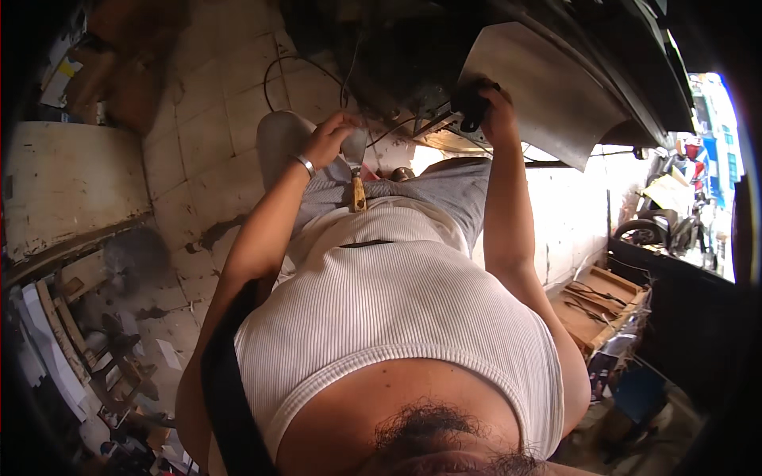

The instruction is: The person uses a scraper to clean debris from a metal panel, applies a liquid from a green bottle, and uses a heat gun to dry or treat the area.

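Observation:
My left hand is closed, its fingers pinching the wide blade end of a putty knife whose worn yellow handle points down toward my waist. My right hand is wrapped around a black object, and a thin dark bar runs leftward from it. What kind of thing it is I cannot make out. Beside that hand a bare, curved grey metal sheet hangs from a large dark body. My legs in grey trousers are bent below both hands.
A thin black cable loops over the tiled floor at the far left. A pale panel and cluttered scraps lie to the left. On the right stand a wooden tray and, outside, a motorcycle.

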Tool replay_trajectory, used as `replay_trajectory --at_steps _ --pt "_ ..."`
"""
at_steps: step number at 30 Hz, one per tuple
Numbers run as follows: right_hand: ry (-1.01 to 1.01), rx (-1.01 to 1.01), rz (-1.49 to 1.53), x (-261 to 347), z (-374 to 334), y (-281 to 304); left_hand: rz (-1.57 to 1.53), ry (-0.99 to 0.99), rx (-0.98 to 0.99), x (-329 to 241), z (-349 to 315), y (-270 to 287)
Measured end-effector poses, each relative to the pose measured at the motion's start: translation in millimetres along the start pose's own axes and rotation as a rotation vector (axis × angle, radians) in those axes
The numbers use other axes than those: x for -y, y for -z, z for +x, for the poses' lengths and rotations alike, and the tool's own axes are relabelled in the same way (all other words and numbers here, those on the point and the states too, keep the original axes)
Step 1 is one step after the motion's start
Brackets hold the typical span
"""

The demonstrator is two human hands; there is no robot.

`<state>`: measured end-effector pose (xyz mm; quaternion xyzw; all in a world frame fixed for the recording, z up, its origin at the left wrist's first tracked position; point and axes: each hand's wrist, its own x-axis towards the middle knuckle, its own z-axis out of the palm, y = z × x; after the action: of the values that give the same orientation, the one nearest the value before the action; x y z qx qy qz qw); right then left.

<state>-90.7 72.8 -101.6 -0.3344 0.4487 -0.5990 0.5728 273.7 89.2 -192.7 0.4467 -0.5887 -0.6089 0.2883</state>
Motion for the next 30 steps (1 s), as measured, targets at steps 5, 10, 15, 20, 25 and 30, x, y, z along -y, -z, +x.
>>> replay_trajectory --at_steps 5,10,15,20,25,30 --pt "0.109 -0.026 -0.084 -13 6 7 -0.08 -0.083 -0.014 -39 -26 -10" --pt "0.022 0.009 -0.012 -13 5 17 -0.003 -0.148 -0.127 -53 -38 -11" --pt "0.031 0.038 0.002 -11 5 23 -0.06 -0.204 -0.176 -42 -37 -13" --pt "0.05 -0.07 0.037 -13 -1 19 0.017 -0.204 -0.146 -51 -30 -4" --pt "0.034 -0.032 0.078 -11 1 19 -0.039 -0.227 -0.137 -56 -18 2" --pt "0.101 -0.006 0.131 -8 -6 12 0.023 -0.193 -0.215 -81 -19 5"
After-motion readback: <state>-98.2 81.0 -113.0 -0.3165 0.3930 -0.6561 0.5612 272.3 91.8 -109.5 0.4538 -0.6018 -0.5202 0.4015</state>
